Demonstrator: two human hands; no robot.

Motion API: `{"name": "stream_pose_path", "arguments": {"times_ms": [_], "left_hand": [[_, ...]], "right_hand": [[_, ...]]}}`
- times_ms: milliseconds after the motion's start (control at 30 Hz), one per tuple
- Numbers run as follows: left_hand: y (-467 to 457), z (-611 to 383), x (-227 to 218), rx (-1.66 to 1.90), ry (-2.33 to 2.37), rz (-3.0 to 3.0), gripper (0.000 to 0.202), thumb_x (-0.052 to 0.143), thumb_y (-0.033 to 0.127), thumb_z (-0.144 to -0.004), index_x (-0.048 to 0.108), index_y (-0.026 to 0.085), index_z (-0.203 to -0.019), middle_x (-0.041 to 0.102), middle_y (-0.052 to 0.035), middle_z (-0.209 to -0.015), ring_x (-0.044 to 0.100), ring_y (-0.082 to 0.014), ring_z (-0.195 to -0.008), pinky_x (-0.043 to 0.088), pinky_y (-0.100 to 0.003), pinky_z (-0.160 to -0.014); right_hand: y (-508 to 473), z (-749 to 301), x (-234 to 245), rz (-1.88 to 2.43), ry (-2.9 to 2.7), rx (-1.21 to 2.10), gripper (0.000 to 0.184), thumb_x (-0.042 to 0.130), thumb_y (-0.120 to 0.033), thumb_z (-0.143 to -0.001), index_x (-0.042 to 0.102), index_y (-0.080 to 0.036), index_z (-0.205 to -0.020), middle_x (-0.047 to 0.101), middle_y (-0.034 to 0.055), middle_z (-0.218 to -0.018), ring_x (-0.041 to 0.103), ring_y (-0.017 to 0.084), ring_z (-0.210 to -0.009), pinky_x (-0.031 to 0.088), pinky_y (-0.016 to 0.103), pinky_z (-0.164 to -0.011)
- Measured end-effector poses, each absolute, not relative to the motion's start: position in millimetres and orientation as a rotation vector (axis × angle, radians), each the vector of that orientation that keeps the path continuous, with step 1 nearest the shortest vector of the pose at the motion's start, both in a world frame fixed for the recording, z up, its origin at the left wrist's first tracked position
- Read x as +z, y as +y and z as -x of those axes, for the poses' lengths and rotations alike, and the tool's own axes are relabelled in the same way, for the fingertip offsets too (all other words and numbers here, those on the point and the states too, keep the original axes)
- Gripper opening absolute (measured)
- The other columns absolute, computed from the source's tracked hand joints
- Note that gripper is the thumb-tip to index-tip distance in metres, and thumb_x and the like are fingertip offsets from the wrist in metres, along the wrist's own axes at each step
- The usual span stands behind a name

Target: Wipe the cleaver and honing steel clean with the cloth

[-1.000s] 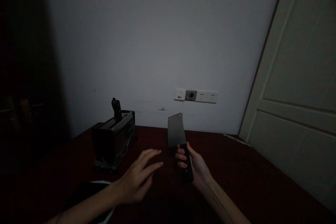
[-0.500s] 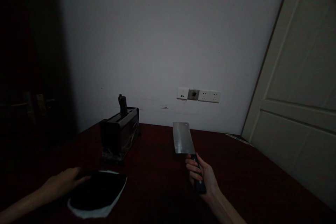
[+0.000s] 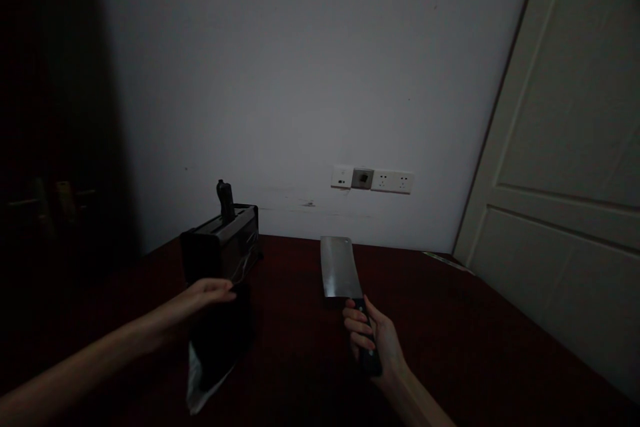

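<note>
My right hand [image 3: 373, 340] is wrapped round the black handle of a cleaver [image 3: 340, 267], its broad metal blade pointing away from me above the dark red table. At the left, my left hand [image 3: 213, 290] pinches the upper edge of a black cloth [image 3: 223, 333] with a pale edge or underside. The cloth hangs down from the fingers, and its lower corner shows white. Just behind that hand stands a dark knife block [image 3: 220, 240] with one black-handled knife [image 3: 226, 201] in its top slot. The hand and cloth hide the block's lower front.
The dark red table [image 3: 295, 267] meets a pale wall with a row of sockets [image 3: 373, 179]. A white panelled door [image 3: 565, 213] slants along the right side. A thin flat strip [image 3: 449, 263] lies near the table's back right edge. The far left is very dark.
My left hand has taken hold of the black cloth, which lay flat, and lifted it up and to the right. My right hand still holds the cleaver; the view has shifted slightly.
</note>
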State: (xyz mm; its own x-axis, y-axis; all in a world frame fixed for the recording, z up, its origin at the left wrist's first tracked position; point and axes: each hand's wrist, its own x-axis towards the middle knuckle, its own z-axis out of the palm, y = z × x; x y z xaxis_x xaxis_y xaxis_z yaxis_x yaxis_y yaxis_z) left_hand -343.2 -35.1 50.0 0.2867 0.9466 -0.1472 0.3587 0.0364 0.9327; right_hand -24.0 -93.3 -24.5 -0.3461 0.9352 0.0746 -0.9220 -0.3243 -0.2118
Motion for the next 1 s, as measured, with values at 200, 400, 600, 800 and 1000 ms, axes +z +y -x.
{"name": "stream_pose_path", "arguments": {"times_ms": [200,400,600,800,1000], "left_hand": [[10,273,121,1.033,1.066,-1.65,0.024,0.065,0.038,-0.061,0.056,0.017,-0.067,0.055,0.0006,-0.061,0.051,-0.0114,-0.055,0.035,-0.02,-0.052],[41,209,170,1.183,0.897,-1.838,0.019,0.06,0.033,-0.065,0.06,0.014,-0.071,0.056,0.0001,-0.06,0.049,-0.0098,-0.053,0.034,-0.021,-0.05],[39,145,128,0.875,0.704,-1.904,0.021,0.059,0.031,-0.068,0.059,0.012,-0.076,0.059,-0.0019,-0.066,0.054,-0.0113,-0.057,0.039,-0.022,-0.054],[29,134,71,1.006,0.799,-2.188,0.024,0.059,0.02,-0.068,0.056,0.013,-0.091,0.057,-0.0013,-0.073,0.054,-0.0144,-0.068,0.044,-0.027,-0.063],[9,147,54,1.104,0.535,-3.156,0.043,0.044,0.005,-0.076,0.046,0.016,-0.117,0.042,-0.0125,-0.129,0.03,-0.0236,-0.126,0.029,-0.042,-0.102]], "right_hand": [[-87,28,-38,0.034,-0.296,1.961,0.02,0.06,-0.024,-0.077,0.048,-0.008,-0.08,0.035,-0.0088,-0.055,0.033,-0.001,-0.037,0.022,0.008,-0.027],[-83,30,-47,0.017,-0.349,2.01,0.024,0.064,-0.025,-0.074,0.049,-0.007,-0.079,0.035,-0.0089,-0.053,0.033,-0.001,-0.037,0.018,0.007,-0.027],[-81,30,-47,0.013,-0.368,2.017,0.026,0.066,-0.027,-0.072,0.049,-0.008,-0.077,0.035,-0.0092,-0.053,0.031,-0.002,-0.037,0.018,0.007,-0.027],[-82,25,-38,0.0,-0.403,1.985,0.026,0.066,-0.028,-0.072,0.048,-0.009,-0.078,0.033,-0.0102,-0.052,0.029,-0.002,-0.036,0.016,0.007,-0.027],[-84,22,-32,0.035,-0.416,1.966,0.027,0.066,-0.03,-0.071,0.047,-0.01,-0.075,0.033,-0.0099,-0.052,0.026,-0.001,-0.035,0.016,0.008,-0.027]]}}
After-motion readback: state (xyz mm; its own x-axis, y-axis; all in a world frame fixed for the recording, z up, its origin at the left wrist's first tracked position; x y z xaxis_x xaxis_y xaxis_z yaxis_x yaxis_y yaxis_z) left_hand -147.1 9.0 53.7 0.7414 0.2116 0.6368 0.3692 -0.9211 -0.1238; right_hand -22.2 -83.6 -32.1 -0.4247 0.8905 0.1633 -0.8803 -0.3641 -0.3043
